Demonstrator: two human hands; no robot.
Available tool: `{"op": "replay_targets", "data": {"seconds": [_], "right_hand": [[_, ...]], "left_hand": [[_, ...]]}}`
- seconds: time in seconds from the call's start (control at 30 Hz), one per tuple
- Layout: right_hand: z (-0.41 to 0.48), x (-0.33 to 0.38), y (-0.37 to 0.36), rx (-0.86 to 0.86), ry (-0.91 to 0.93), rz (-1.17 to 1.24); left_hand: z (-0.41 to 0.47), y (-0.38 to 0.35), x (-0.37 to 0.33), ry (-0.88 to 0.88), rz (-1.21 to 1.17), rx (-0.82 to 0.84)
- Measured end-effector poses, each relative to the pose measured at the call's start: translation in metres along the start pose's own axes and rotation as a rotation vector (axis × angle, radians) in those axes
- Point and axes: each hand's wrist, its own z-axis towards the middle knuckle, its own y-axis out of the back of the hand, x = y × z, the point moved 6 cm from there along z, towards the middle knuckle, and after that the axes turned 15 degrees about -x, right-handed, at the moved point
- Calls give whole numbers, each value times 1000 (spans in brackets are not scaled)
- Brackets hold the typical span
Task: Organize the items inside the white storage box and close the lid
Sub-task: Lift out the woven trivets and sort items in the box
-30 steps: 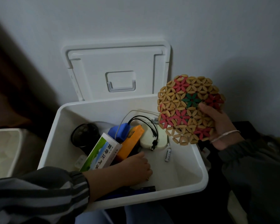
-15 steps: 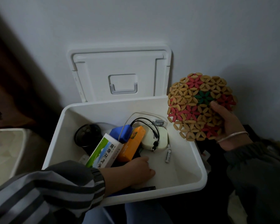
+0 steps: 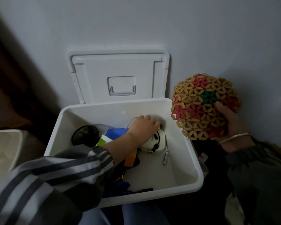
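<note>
The white storage box (image 3: 196,159) stands open against the wall, its lid (image 3: 94,82) leaning upright behind it. My left hand (image 3: 143,127) reaches into the back right of the box, fingers curled down over the cables on a white device (image 3: 159,143); its grip is hidden. My right hand (image 3: 230,124) holds a round beaded flower mat (image 3: 195,101) upright beside the box's right rim. Inside lie a battery (image 3: 165,157), a black mesh cup (image 3: 85,135), a blue item (image 3: 115,133), an orange item (image 3: 131,158) and a green-white carton (image 3: 104,140), partly under my sleeve.
A pale container (image 3: 5,151) sits left of the box. Dark wood (image 3: 15,78) runs along the left. Dark fabric and a white tag (image 3: 203,157) lie right of the box. The grey wall (image 3: 136,21) is directly behind the lid.
My left hand has moved from the box's front floor to the back right, onto the cables and white device. The mat in my right hand has shifted slightly right.
</note>
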Motion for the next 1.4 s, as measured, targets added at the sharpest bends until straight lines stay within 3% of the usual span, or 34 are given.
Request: {"op": "replay_targets", "data": {"seconds": [0.13, 0.27, 0.4, 0.67, 0.87, 1.0, 1.17, 1.23, 1.3, 1.4], "right_hand": [[0, -1, 3, 6, -20, 9], [-2, -5, 5, 19, -39, 7], [-3, -7, 4, 27, -49, 0], [-2, -9, -1, 36, -36, 30], [-1, -10, -4, 56, -45, 59], [-1, -9, -1, 53, -49, 59], [-3, -7, 0, 43, -41, 71], [-4, -5, -2, 49, -29, 77], [-5, -4, -2, 44, -26, 81], [-7, -2, -3, 45, -43, 95]], "left_hand": [[-4, -6, -8, -1, 28, -1], [-35, -3, -27, -142, -225, -43], [-79, -16, -54, -301, -418, 198], [-95, -42, -101, -496, -227, 597], [-98, -58, -102, -257, -473, 922], [-111, -65, -95, -255, -523, 1055], [-115, -55, -82, -151, -622, 1031], [-112, -44, -73, -107, -681, 951], [-95, -25, -55, -11, -791, 701], [-60, 4, -12, 183, -765, 175]]}}
